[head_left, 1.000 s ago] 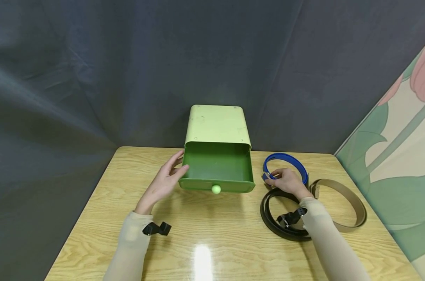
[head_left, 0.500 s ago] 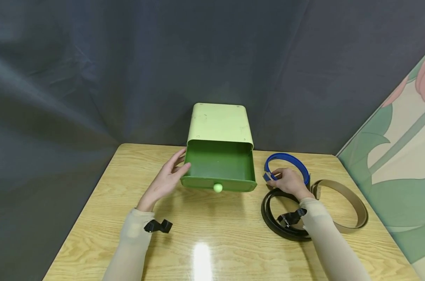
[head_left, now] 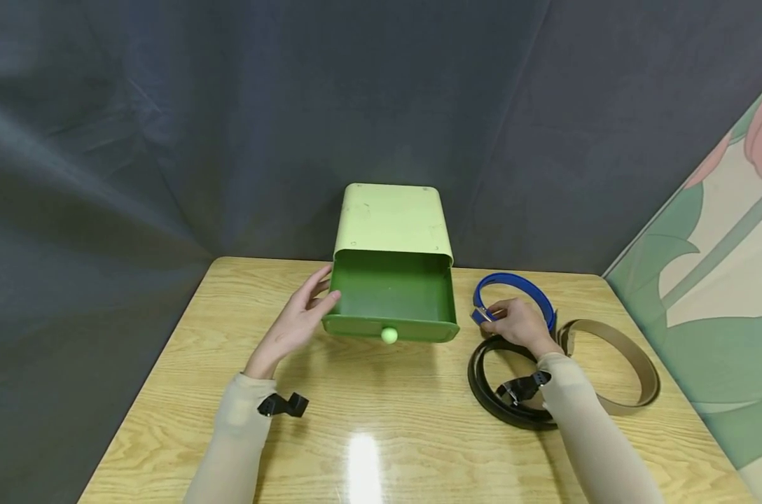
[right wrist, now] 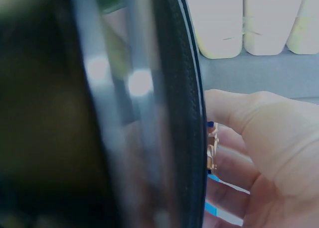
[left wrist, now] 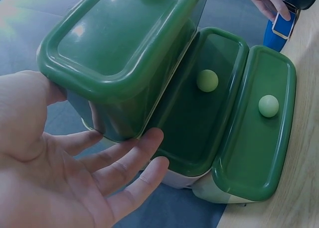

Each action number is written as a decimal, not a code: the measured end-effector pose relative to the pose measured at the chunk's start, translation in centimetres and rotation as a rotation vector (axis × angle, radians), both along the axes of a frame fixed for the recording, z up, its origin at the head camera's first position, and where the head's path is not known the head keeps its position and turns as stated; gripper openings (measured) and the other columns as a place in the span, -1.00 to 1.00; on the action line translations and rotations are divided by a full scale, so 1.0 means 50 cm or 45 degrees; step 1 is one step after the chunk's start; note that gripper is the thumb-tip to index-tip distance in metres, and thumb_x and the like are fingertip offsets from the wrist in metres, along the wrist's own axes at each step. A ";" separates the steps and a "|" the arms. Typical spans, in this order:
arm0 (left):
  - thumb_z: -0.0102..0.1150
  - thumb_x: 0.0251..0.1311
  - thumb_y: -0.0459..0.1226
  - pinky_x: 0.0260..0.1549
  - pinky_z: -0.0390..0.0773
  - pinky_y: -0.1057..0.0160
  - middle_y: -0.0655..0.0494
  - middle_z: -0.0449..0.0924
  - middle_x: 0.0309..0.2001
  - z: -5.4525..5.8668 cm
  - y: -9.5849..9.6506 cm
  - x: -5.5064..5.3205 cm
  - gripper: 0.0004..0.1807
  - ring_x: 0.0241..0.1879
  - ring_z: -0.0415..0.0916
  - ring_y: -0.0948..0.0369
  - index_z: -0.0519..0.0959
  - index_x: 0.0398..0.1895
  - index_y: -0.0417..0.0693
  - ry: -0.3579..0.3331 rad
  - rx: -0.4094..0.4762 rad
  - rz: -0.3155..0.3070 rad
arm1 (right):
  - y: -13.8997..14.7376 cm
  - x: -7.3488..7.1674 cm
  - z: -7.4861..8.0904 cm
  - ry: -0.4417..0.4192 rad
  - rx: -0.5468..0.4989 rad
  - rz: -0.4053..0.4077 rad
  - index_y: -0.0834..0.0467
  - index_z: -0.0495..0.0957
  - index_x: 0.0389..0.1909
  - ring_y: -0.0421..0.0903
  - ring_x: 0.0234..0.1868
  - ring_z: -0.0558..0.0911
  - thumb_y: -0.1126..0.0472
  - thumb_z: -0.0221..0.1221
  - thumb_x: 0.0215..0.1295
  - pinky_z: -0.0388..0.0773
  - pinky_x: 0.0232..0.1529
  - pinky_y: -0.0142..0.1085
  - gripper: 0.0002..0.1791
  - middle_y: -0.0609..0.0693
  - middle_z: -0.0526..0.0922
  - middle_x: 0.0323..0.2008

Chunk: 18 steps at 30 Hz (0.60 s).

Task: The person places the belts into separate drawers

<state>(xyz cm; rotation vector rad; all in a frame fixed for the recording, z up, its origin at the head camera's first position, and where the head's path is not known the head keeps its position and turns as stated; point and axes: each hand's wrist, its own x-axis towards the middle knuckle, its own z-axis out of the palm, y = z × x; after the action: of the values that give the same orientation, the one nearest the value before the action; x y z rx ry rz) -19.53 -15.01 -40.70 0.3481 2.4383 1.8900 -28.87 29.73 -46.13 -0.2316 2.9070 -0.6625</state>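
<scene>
A pale green cabinet (head_left: 393, 218) stands at the back of the table, its top green drawer (head_left: 390, 290) pulled out and bare inside. My left hand (head_left: 289, 325) is at that drawer's left side, thumb by the front corner; in the left wrist view its fingers (left wrist: 132, 180) are spread and nearly straight beneath the drawer. At the right, my right hand (head_left: 521, 325) pinches a coiled blue belt (head_left: 532, 290) near its metal buckle (head_left: 484, 313). In the right wrist view the gold-coloured buckle (right wrist: 213, 148) shows between the fingers, partly hidden by a black belt (right wrist: 182, 113).
In the head view, the coiled black belt (head_left: 489, 402) lies below my right hand, and a coiled tan belt (head_left: 633, 357) lies right of it. Two closed lower drawers with round knobs (left wrist: 207, 80) appear in the left wrist view. A dark curtain (head_left: 387, 91) hangs behind the wooden table (head_left: 393, 420).
</scene>
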 end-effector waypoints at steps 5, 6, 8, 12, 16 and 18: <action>0.02 0.67 -0.12 0.55 0.29 -0.23 -0.15 0.14 0.67 0.001 -0.002 0.004 -0.27 0.62 0.18 -0.15 0.02 0.75 0.03 0.005 0.008 0.002 | 0.005 0.005 0.005 0.010 -0.031 0.046 0.33 0.66 0.24 0.31 0.11 0.73 0.05 0.38 0.41 0.71 0.09 0.14 -0.47 0.34 0.76 0.11; 0.02 0.67 -0.11 0.56 0.28 -0.23 -0.15 0.14 0.67 0.001 -0.003 0.005 -0.27 0.62 0.18 -0.15 0.02 0.75 0.05 0.005 0.008 0.002 | 0.006 0.006 0.005 0.010 -0.039 0.051 0.34 0.66 0.24 0.32 0.12 0.73 0.06 0.37 0.42 0.70 0.10 0.15 -0.47 0.35 0.75 0.13; 0.03 0.67 -0.10 0.57 0.27 -0.22 -0.15 0.14 0.67 0.001 -0.004 0.007 -0.27 0.62 0.19 -0.14 0.03 0.75 0.07 0.010 0.012 0.005 | 0.005 0.008 0.007 0.008 -0.052 0.058 0.36 0.63 0.26 0.34 0.15 0.71 0.07 0.37 0.44 0.69 0.12 0.16 -0.46 0.37 0.72 0.16; 0.02 0.67 -0.10 0.57 0.27 -0.22 -0.16 0.14 0.67 0.001 -0.007 0.009 -0.27 0.63 0.18 -0.14 0.03 0.75 0.07 0.009 0.006 0.003 | 0.001 0.013 0.010 -0.002 -0.071 0.047 0.42 0.55 0.34 0.35 0.18 0.69 0.10 0.34 0.47 0.68 0.15 0.17 -0.40 0.42 0.67 0.22; 0.02 0.67 -0.11 0.55 0.29 -0.23 -0.17 0.14 0.67 0.002 -0.007 0.009 -0.27 0.62 0.20 -0.15 0.03 0.75 0.05 0.012 0.011 0.004 | -0.004 0.014 0.013 0.027 -0.066 0.036 0.42 0.55 0.34 0.31 0.13 0.73 0.12 0.31 0.49 0.69 0.13 0.15 -0.43 0.42 0.69 0.19; 0.02 0.67 -0.12 0.55 0.30 -0.23 -0.17 0.14 0.67 0.001 -0.007 0.009 -0.27 0.61 0.20 -0.15 0.02 0.75 0.02 0.016 0.017 0.002 | -0.005 0.015 0.015 0.054 -0.057 0.029 0.39 0.59 0.31 0.26 0.06 0.76 0.12 0.30 0.49 0.70 0.08 0.12 -0.47 0.39 0.73 0.14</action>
<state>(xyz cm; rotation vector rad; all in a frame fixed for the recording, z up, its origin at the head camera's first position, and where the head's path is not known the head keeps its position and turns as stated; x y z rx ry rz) -19.09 -15.35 -40.62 0.3595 2.4360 1.9110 -28.11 29.46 -45.39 -0.2870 2.9276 -0.7288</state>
